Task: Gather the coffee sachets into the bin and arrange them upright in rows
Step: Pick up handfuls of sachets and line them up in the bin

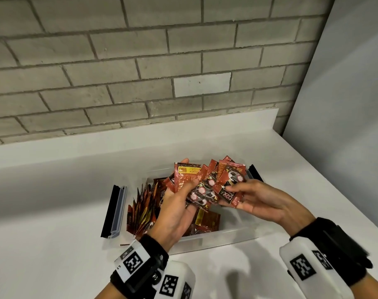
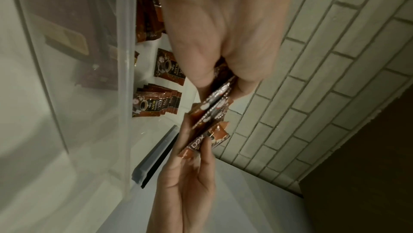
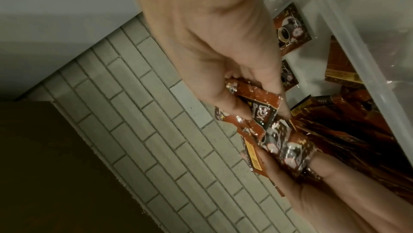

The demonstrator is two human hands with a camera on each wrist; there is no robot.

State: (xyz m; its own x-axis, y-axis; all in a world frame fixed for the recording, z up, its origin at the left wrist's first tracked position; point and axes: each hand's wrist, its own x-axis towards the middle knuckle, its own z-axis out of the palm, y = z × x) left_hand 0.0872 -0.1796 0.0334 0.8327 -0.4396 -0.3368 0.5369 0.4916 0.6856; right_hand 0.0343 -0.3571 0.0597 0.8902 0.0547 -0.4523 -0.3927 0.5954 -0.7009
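Observation:
My left hand [image 1: 189,180] grips a fanned bunch of several red-brown coffee sachets [image 1: 203,186] above a clear plastic bin [image 1: 227,237]. My right hand [image 1: 228,195] pinches the rightmost sachet [image 1: 232,182] of that fan between thumb and fingers. The left wrist view shows the bunch [image 2: 214,106] edge-on, with the right hand's fingers [image 2: 206,150] on the "D2X" sachet [image 2: 198,144]. In the right wrist view the thumb and fingers [image 3: 243,111] clamp that sachet [image 3: 261,113]. Inside the bin, several sachets stand upright at its left end [image 1: 140,209]; others lie flat [image 1: 207,221].
The bin stands on a white counter [image 1: 54,223] against a grey brick wall [image 1: 119,72]. Black-and-grey latch flaps stick out at the bin's left [image 1: 115,212] and right [image 1: 256,172] ends. A small brown scrap [image 1: 124,245] lies by the front left corner.

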